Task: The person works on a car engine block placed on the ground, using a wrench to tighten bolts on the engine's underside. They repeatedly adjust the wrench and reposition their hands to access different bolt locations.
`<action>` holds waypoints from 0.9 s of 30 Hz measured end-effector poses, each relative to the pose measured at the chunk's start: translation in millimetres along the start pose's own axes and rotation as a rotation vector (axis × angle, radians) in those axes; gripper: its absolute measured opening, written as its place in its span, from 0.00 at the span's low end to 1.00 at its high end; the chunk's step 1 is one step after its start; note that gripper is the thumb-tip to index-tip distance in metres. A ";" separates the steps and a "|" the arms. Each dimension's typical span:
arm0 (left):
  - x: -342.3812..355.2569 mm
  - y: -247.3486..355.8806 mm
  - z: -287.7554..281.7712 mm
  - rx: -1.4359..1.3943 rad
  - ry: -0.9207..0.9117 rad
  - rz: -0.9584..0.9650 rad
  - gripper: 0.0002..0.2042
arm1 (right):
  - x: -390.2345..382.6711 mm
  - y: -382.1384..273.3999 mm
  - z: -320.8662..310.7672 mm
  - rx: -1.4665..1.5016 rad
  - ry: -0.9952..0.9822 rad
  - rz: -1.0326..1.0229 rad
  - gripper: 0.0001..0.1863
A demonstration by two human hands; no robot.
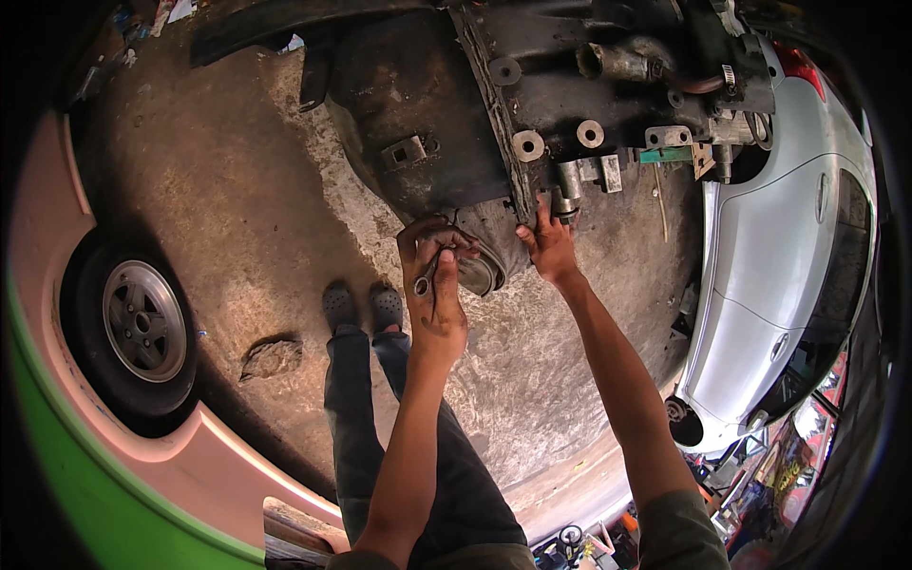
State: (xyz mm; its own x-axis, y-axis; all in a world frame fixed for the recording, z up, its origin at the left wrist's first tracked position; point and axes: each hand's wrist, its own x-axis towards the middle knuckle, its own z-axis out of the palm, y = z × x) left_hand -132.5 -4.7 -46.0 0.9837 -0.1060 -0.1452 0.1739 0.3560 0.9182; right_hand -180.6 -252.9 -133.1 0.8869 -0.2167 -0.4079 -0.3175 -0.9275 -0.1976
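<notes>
A dark, greasy engine point(418, 104) fills the top middle, with a raised flange seam point(486, 81) running down it. My left hand point(437, 275) is closed near the engine's lower edge, holding a ring spanner point(421, 285) whose ring end sticks out beside the palm. Most of the spanner is hidden by the fingers. Just right of that hand shows a rounded, dirty metal part point(489, 271) under the engine. My right hand point(551, 245) has its fingers spread and reaches the lower end of the flange, beside a small metal pipe fitting point(570, 180).
A silver car point(760, 275) stands on the right. On the left is a pink and green vehicle body with a black wheel point(138, 328). A dark clump point(271, 358) lies on the stained concrete floor point(237, 190). Assorted clutter point(750, 484) sits at the lower right.
</notes>
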 end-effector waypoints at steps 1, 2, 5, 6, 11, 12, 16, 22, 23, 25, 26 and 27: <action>-1.9 1.3 -1.0 0.005 0.016 -0.026 0.18 | -0.1 0.0 0.0 0.000 0.001 -0.002 0.43; -4.0 2.8 -2.2 0.010 0.033 -0.050 0.19 | -0.2 0.1 0.1 0.001 0.002 -0.003 0.43; -4.9 5.5 -3.5 0.004 0.074 -0.105 0.19 | -0.2 1.3 1.1 -0.061 0.031 -0.027 0.43; -4.3 6.6 -2.8 0.005 0.083 -0.123 0.19 | 0.0 2.0 1.8 -0.059 0.033 -0.027 0.43; -0.2 12.0 16.3 0.055 0.242 -0.121 0.15 | 1.5 5.8 8.3 -0.129 0.145 -0.058 0.46; 2.4 12.1 22.2 0.089 0.284 -0.132 0.14 | 1.5 6.3 9.1 -0.133 0.142 -0.057 0.46; 14.1 17.9 30.4 0.253 0.328 -0.046 0.12 | 1.4 6.1 8.9 -0.136 0.164 -0.073 0.45; 21.2 30.2 36.2 0.406 0.324 0.026 0.11 | 0.5 1.7 3.4 -0.105 0.068 -0.031 0.43; 21.6 31.4 37.4 0.406 0.331 0.031 0.10 | 0.4 1.2 3.3 -0.103 0.078 -0.036 0.43; 21.6 33.2 40.8 0.428 0.343 0.055 0.09 | 0.7 0.7 3.5 -0.106 0.088 -0.031 0.43; 21.6 33.6 43.0 0.426 0.353 0.055 0.09 | 0.9 0.9 3.5 -0.103 0.095 -0.048 0.43; 21.3 33.8 45.3 0.428 0.364 0.063 0.09 | 0.7 1.0 3.6 -0.100 0.090 -0.045 0.43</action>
State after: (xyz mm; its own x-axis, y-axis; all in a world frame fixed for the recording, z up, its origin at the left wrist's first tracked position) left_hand -107.7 -37.0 -1.4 0.9570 0.2577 -0.1332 0.1549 -0.0654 0.9858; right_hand -181.4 -252.9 -136.8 0.9276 -0.1960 -0.3181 -0.2452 -0.9617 -0.1223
